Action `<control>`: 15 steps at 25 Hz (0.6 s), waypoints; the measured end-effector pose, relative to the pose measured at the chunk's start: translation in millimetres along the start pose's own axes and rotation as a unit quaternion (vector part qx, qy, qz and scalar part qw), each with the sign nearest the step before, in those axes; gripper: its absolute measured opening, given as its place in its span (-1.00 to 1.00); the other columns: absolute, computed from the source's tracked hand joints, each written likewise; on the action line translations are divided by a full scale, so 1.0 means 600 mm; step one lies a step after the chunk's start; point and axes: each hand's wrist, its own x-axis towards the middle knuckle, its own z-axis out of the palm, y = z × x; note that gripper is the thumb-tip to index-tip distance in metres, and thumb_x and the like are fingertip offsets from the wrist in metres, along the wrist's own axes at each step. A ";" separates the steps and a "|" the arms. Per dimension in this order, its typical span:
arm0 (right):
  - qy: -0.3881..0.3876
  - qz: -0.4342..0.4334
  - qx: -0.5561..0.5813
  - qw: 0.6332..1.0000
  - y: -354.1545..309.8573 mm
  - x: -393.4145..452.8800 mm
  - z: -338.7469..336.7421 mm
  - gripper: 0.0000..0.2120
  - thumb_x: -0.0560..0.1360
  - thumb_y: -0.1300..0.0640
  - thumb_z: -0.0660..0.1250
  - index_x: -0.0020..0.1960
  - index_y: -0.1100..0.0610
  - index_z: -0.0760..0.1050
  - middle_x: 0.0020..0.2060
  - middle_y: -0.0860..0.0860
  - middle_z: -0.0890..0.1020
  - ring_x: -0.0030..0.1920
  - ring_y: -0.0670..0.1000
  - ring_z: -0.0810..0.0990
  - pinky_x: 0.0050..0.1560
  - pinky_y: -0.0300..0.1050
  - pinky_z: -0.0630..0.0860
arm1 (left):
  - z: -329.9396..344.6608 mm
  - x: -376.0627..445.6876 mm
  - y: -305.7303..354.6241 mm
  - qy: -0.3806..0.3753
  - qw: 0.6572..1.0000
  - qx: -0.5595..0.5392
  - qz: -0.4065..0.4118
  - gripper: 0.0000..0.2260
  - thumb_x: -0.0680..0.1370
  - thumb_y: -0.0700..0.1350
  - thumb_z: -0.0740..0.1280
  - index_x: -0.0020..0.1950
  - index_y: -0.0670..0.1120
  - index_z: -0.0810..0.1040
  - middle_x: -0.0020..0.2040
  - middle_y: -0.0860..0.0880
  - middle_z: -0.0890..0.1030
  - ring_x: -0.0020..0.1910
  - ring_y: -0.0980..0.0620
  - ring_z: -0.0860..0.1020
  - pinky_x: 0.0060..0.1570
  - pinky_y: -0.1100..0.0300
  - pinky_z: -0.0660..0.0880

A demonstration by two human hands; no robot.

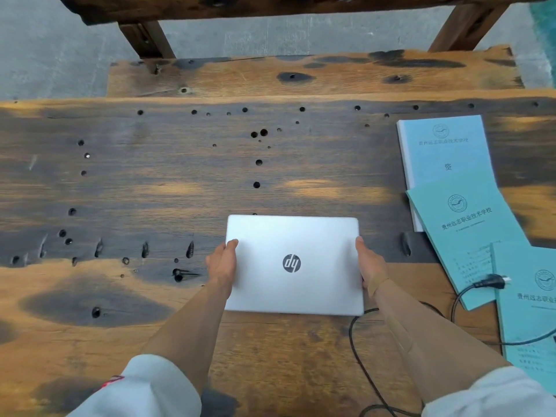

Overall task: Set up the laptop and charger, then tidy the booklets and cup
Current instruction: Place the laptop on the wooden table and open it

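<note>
While the closed laptop [293,264] sits low-centre on the tabletop [150,182], left hand [222,261] and right hand [369,261] grip its side edges; booklets [463,224] and charger plug [490,281] lie right.

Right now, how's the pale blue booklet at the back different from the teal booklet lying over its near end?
The pale blue booklet is lighter and looks like a thick stack with white page edges showing; the teal booklet is darker and looks thinner. The pale blue one lies nearly square to the table edge; the teal one is turned at an angle and overlaps it. The charger plug rests on the teal booklet only. Both carry a round emblem above printed Chinese text.
</note>
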 end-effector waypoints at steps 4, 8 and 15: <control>0.017 -0.025 -0.016 0.999 0.011 -0.004 0.006 -0.38 0.56 -0.29 -0.01 0.45 0.04 0.39 0.43 0.18 0.40 0.39 0.23 0.38 0.43 0.12 0.29 | 0.005 -0.006 -0.004 0.006 0.998 0.064 0.021 -0.50 0.61 0.09 0.19 0.53 -0.02 0.30 0.50 -0.12 0.19 0.46 -0.20 0.22 0.41 -0.14 0.19; 0.041 -0.063 -0.043 0.996 0.028 -0.014 0.014 -0.37 0.49 -0.31 0.00 0.30 0.06 0.50 0.30 0.16 0.49 0.24 0.22 0.48 0.23 0.07 0.39 | -0.008 0.000 -0.010 -0.006 0.993 0.116 0.038 -0.53 0.56 0.06 0.22 0.47 -0.01 0.40 0.45 -0.14 0.26 0.43 -0.23 0.20 0.36 -0.17 0.21; 0.111 -0.079 -0.118 0.984 0.113 -0.069 0.032 -0.54 0.60 -0.09 0.09 0.35 0.13 0.47 0.34 0.17 0.43 0.24 0.22 0.50 0.22 0.09 0.48 | -0.026 -0.046 -0.087 -0.030 0.921 0.353 0.161 -0.30 0.50 0.02 0.36 0.55 -0.03 0.11 0.45 -0.16 0.18 0.40 -0.21 0.24 0.36 -0.06 0.30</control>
